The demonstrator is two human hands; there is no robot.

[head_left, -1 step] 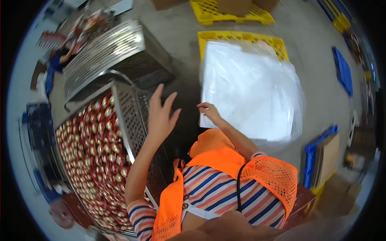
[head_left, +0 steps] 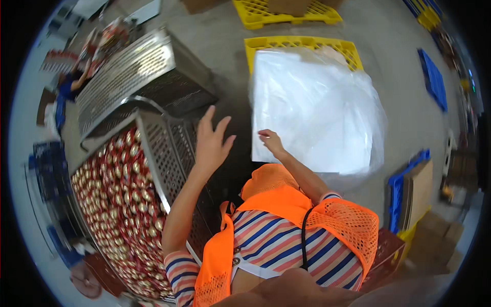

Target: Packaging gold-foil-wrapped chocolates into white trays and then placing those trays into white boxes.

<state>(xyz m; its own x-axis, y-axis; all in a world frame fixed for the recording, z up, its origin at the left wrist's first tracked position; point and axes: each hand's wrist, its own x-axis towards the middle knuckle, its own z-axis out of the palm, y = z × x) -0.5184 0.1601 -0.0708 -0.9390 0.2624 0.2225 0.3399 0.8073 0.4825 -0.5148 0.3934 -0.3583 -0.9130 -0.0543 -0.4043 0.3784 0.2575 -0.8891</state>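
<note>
My left hand [head_left: 211, 142] reaches out over the edge of a perforated metal bin [head_left: 166, 158], its fingers spread and nothing in them. Heaped in that bin are many small red-and-gold wrapped pieces [head_left: 120, 199], to the left of my arm. My right hand [head_left: 272, 141] hangs in front of my body, fingers loosely bent and a little apart, with no held thing showing. Just beyond it lies a broad stack of white sheets [head_left: 312, 112] under clear plastic film. The stack rests on a yellow pallet [head_left: 250, 46].
A second perforated metal bin [head_left: 189, 77] stands beyond the first. Another yellow pallet [head_left: 250, 19] with cardboard boxes is at the far side. At the right are a blue pallet [head_left: 433, 79] and flattened cardboard [head_left: 414, 192]. A person in blue [head_left: 66, 87] works at the far left.
My left hand has shifted slightly right, away from the bin, and my right hand has also moved a little right. The surroundings have slid slightly left in view.
</note>
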